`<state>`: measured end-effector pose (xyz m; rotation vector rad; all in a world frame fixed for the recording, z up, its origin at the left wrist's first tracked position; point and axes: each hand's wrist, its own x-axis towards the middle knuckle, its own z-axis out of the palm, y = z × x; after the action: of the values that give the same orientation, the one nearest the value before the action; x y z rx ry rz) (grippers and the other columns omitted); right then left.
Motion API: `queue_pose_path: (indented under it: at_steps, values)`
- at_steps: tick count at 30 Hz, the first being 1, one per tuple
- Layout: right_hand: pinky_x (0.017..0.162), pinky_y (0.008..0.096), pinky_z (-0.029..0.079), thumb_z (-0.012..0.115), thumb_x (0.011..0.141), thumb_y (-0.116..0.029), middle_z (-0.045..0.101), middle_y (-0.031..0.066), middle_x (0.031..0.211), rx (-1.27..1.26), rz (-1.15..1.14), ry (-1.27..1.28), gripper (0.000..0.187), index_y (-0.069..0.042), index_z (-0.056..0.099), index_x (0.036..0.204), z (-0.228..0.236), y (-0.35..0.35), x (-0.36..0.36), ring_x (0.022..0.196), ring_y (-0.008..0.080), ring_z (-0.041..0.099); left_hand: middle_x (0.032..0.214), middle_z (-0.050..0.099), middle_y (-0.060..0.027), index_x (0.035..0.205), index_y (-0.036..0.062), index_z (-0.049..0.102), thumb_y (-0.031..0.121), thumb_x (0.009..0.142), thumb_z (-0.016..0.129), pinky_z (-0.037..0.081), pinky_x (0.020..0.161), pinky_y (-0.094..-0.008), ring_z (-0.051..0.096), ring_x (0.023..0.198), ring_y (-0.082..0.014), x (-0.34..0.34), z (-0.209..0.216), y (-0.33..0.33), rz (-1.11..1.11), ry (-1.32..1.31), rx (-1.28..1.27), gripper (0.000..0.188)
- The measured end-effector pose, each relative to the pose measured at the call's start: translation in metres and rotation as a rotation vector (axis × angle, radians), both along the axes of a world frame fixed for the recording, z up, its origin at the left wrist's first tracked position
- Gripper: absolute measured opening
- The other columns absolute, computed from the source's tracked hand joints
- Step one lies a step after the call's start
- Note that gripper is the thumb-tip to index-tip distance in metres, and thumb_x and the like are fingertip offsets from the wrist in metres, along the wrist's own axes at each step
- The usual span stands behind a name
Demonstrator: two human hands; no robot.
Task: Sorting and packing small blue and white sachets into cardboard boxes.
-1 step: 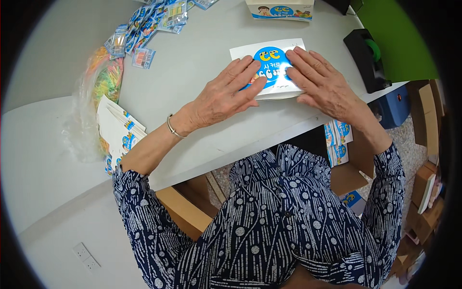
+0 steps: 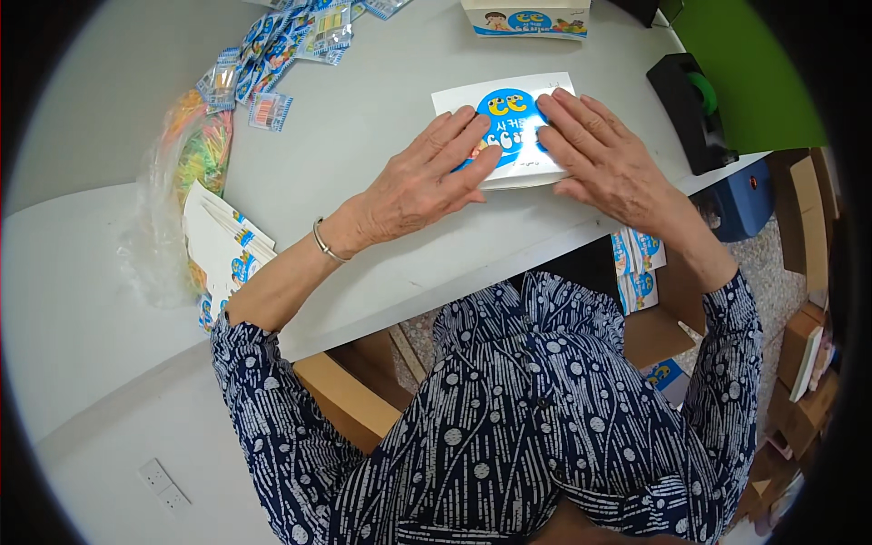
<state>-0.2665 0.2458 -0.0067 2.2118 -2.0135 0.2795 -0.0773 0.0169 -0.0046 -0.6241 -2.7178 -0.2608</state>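
Observation:
A flat white carton blank [image 2: 472, 95] with a round blue print lies on the grey table [image 2: 363, 127] in front of me. My left hand [image 2: 427, 177] rests palm down on its left part, fingers spread and pointing up and to the right. My right hand [image 2: 604, 159] lies flat on its right part, fingers pointing up and to the left. The fingertips of both hands nearly meet over the blue print. Neither hand grips anything. A thin bracelet [image 2: 324, 243] sits on my left wrist.
A stack of flat cartons [image 2: 222, 250] and a clear bag of coloured pieces [image 2: 195, 150] lie at the left. Small sachets [image 2: 291, 36] are strewn at the back. A folded box [image 2: 527, 18] stands behind the blank, and a black tape dispenser [image 2: 695, 109] is at the right.

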Motion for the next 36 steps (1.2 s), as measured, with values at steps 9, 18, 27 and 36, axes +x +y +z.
queue_pose_path:
  at_steps: [9,18,27,36]
  values:
    - [0.116,0.0457,0.029,0.074,0.074,-0.017,0.037,0.0214,0.149,-0.190,-0.140,-0.098,0.066,0.006,0.046,0.129,-0.017,-0.016,0.049,0.141,0.0340,0.032,0.142,0.044,-0.0234,0.130,0.0009,0.050,0.014,0.079,0.074,0.037,0.111,-0.0496,0.041,0.134,-0.0399,0.011,-0.014,0.014,0.101,0.041,-0.086,0.058]
    - [0.112,0.0434,0.035,0.072,0.080,-0.023,0.043,0.0181,0.146,-0.225,-0.095,-0.217,0.059,0.001,0.050,0.129,-0.017,-0.014,0.037,0.138,0.0320,0.038,0.142,0.048,-0.0158,0.131,0.0014,0.053,0.018,0.081,0.072,0.038,0.111,-0.0464,0.042,0.135,-0.0325,0.009,0.005,0.004,0.088,-0.178,0.320,0.056]
    - [0.112,0.0456,0.037,0.070,0.081,-0.021,0.046,0.0140,0.145,-0.222,-0.073,-0.148,0.053,-0.001,0.054,0.128,-0.011,-0.014,0.037,0.137,0.0318,0.040,0.135,0.053,-0.0181,0.124,-0.0035,0.057,0.017,0.080,0.073,0.045,0.106,-0.0438,0.050,0.128,-0.0323,0.013,-0.010,0.020,0.145,0.075,0.055,0.051]
    - [0.110,0.0464,0.039,0.067,0.082,-0.011,0.047,0.0179,0.143,-0.234,-0.172,-0.001,0.047,0.003,0.055,0.125,-0.013,-0.011,0.059,0.136,0.0348,0.041,0.131,0.049,-0.0342,0.124,-0.0141,0.050,0.007,0.087,0.059,0.043,0.105,-0.0490,0.046,0.128,-0.0453,0.019,-0.012,0.044,0.247,0.087,-0.284,0.044]
